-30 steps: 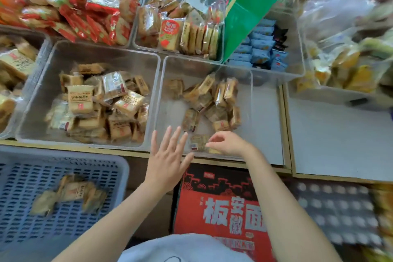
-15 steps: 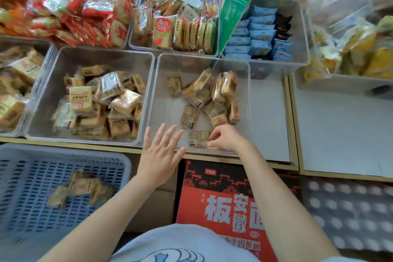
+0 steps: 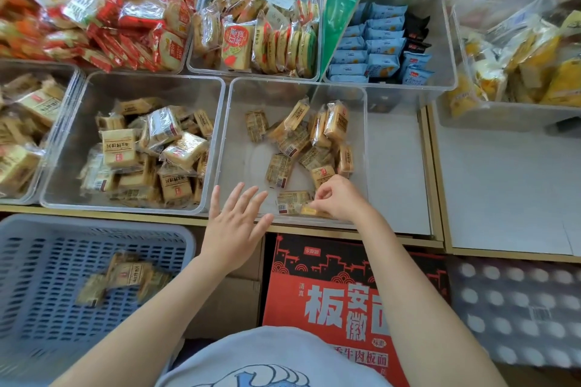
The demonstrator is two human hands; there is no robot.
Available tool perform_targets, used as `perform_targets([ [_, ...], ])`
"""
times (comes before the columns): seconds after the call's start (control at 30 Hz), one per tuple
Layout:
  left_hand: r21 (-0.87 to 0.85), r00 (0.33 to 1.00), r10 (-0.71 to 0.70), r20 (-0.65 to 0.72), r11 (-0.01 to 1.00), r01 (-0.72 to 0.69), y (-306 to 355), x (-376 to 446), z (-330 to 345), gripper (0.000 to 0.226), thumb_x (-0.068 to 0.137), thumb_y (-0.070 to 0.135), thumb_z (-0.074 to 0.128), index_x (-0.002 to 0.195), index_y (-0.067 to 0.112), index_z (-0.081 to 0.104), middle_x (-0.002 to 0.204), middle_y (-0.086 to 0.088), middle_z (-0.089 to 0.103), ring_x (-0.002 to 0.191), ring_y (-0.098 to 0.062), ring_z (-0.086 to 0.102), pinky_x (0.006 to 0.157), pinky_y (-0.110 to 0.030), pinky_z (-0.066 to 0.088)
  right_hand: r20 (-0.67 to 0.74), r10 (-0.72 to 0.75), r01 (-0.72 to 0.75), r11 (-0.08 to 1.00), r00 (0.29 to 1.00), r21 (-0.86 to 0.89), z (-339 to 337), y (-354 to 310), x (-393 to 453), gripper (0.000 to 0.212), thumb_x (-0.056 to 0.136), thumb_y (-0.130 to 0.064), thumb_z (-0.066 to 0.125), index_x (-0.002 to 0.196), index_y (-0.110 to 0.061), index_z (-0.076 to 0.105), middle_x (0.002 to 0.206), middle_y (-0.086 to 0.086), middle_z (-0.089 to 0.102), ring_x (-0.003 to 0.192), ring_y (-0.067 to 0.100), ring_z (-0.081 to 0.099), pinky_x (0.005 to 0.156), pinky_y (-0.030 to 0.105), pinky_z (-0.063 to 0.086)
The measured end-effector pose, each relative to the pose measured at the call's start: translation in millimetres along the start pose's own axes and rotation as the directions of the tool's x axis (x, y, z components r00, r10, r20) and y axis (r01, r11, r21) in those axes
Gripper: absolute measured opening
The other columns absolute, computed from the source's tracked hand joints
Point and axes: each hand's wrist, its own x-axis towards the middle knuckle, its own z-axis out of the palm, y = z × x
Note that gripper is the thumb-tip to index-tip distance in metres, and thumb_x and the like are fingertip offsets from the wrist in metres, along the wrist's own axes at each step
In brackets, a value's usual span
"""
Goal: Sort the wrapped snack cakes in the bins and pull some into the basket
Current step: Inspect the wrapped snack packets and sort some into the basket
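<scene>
A clear bin (image 3: 234, 122) in the middle holds several wrapped snack cakes (image 3: 301, 141) scattered toward its right side. My right hand (image 3: 341, 198) reaches into the bin's near edge and pinches a wrapped cake (image 3: 294, 202) lying there. My left hand (image 3: 234, 223) hovers with fingers spread over the bin's front rim, holding nothing. A neighbouring clear bin (image 3: 63, 148) to the left is piled with similar cakes (image 3: 147, 154). The blue slatted basket (image 3: 37, 292) at lower left holds a few wrapped cakes (image 3: 122, 276).
Further bins at the back hold red-wrapped snacks (image 3: 110, 16), round biscuits (image 3: 257, 41) and blue packets (image 3: 377, 44). A green bag (image 3: 342, 3) leans between bins. A red printed carton (image 3: 345, 298) stands below the shelf edge. Bagged yellow goods (image 3: 528, 66) sit at right.
The right hand has curled more tightly onto the cake at the bin's front edge. The left hand stays spread near the rim, shifted slightly with the camera.
</scene>
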Motion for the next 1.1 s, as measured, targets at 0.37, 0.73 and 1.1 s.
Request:
perform_targets([
  [0.37,-0.652,0.990,-0.113,-0.087,0.758,0.029,-16,33,-58,0.040,0.083,0.031,0.083,0.117,0.017,0.068,0.126,0.011,0.061,0.134,-0.019,0.050,0.115,-0.055,0.034,0.188,-0.249,-0.003,0.595,0.950,0.804,11,-43,15,0.004,0.099,-0.010,0.063,0.099,-0.007,0.062,0.102,0.010,0.073,0.101,0.026,0.072,0.096,0.045,0.058],
  [0.73,-0.189,0.961,-0.043,-0.271,0.982,-0.009,-42,48,-17,0.037,0.085,0.039,0.079,0.099,0.007,0.068,0.148,-0.019,0.051,0.148,-0.038,0.034,0.117,-0.059,0.033,0.135,0.090,-0.092,0.996,0.987,0.011,40,-27,64,0.068,0.081,-0.042,0.084,0.131,-0.015,0.046,0.126,0.001,0.056,0.112,0.018,0.055,0.093,0.034,0.048],
  [1.1,-0.207,0.962,-0.076,-0.264,0.978,0.021,-41,50,-16,0.039,0.088,0.044,0.073,0.104,0.009,0.067,0.146,-0.013,0.055,0.150,-0.035,0.032,0.112,-0.057,0.038,0.143,0.066,-0.029,0.969,0.987,-0.247,49,-35,69,0.052,0.079,-0.032,0.087,0.121,-0.007,0.070,0.120,0.009,0.068,0.107,0.026,0.064,0.089,0.033,0.053],
])
